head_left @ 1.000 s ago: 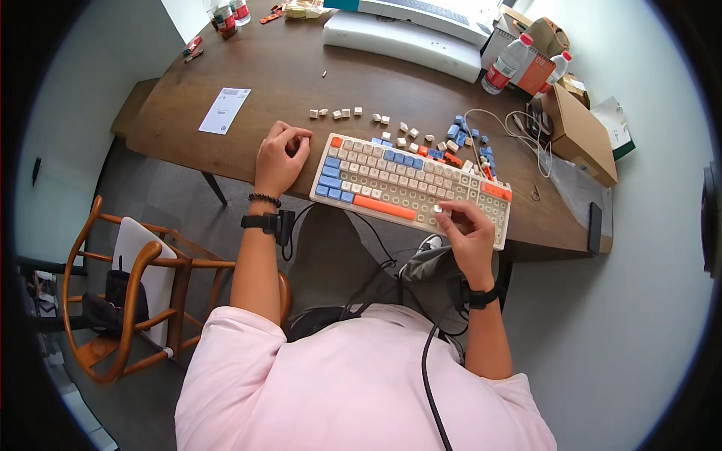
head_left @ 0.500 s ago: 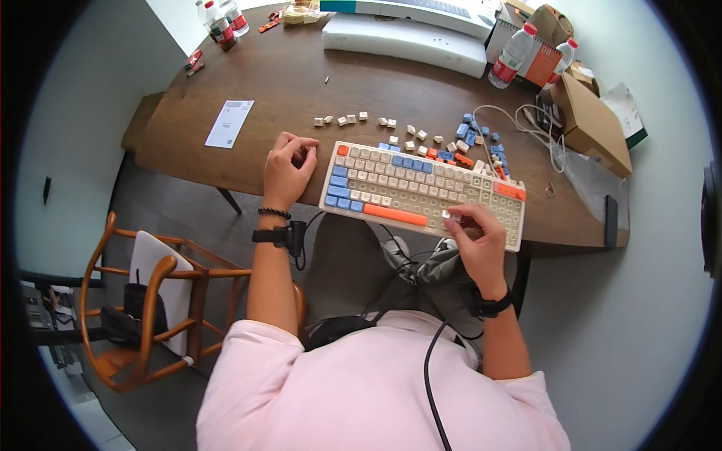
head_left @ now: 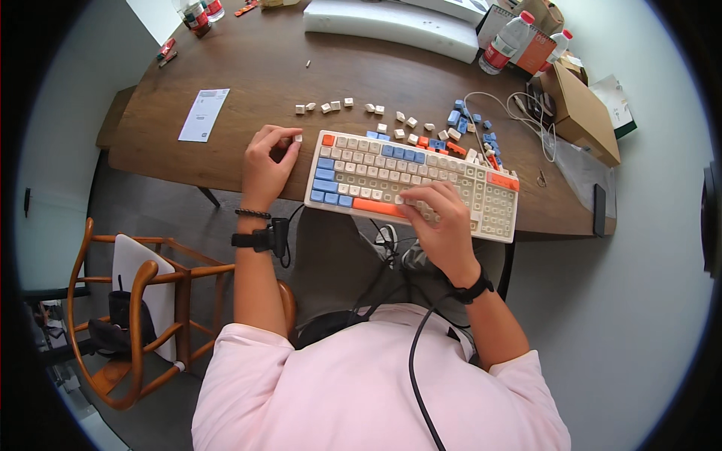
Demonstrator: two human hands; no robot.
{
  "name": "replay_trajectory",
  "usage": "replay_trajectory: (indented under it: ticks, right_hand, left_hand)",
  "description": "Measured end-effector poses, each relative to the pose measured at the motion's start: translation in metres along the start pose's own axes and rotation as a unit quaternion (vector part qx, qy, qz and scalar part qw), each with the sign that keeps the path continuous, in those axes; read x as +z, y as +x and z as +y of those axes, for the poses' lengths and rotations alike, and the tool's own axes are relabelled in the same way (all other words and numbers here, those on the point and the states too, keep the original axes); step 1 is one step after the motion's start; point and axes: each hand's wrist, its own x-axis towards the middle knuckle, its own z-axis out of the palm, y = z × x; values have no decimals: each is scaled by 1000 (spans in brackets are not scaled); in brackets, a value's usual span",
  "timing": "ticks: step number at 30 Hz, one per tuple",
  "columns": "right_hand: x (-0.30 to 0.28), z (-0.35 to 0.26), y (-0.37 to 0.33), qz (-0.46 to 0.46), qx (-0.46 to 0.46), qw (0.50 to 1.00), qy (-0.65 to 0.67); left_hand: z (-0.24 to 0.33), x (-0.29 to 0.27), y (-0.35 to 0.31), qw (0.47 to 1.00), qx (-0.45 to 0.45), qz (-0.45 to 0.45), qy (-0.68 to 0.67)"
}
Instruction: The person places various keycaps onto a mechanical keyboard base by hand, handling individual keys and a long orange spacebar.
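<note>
A cream keyboard (head_left: 492, 203) lies at the table's near edge, with white, blue and orange keycaps on its left part and bare switches on its right. My right hand (head_left: 444, 225) reaches over its lower rows. The thumb and fingers pinch together at a white keycap (head_left: 400, 198) just above the orange space bar (head_left: 378, 207). Whether that keycap is seated cannot be made out. Left of the keyboard, my left hand (head_left: 267, 167) rests at the table, a small white keycap (head_left: 298, 138) between thumb and fingertips.
Loose white keycaps (head_left: 348, 102) lie in a row behind the keyboard, with blue ones (head_left: 454, 118) at its back right. A white cable (head_left: 511, 94), bottle (head_left: 505, 46) and cardboard box (head_left: 575, 113) stand or lie farther right. A paper card (head_left: 204, 116) is at left; white foam (head_left: 391, 28) sits behind.
My right hand has moved left along the keyboard to the space bar's right end. A white keycap now shows at my left fingertips. The whole view has shifted slightly.
</note>
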Motion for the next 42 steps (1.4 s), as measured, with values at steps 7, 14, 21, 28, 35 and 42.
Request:
replay_trajectory:
  ticks: [7,14,21,28,35,42]
  right_hand:
    - [5,7,-3,12,12,1000,-12]
    - [-14,11,-9,1,38,999,23]
    - [-148,99,-2,187,177,951,-169]
    - [-200,208,-26,203,215,910,-289]
    - [-199,217,-27,214,216,903,-305]
    - [-209,206,-32,183,254,917,-248]
  left_hand:
    - [4,-10,0,990,-74,-82,-82]
    - [-8,-8,-1,995,-2,-92,-43]
    - [2,-6,2,997,3,-76,-6]
    - [6,-18,3,1000,8,16,-6]
    - [92,-51,17,994,32,-86,-62]
    - [97,-10,5,951,177,-249,-53]
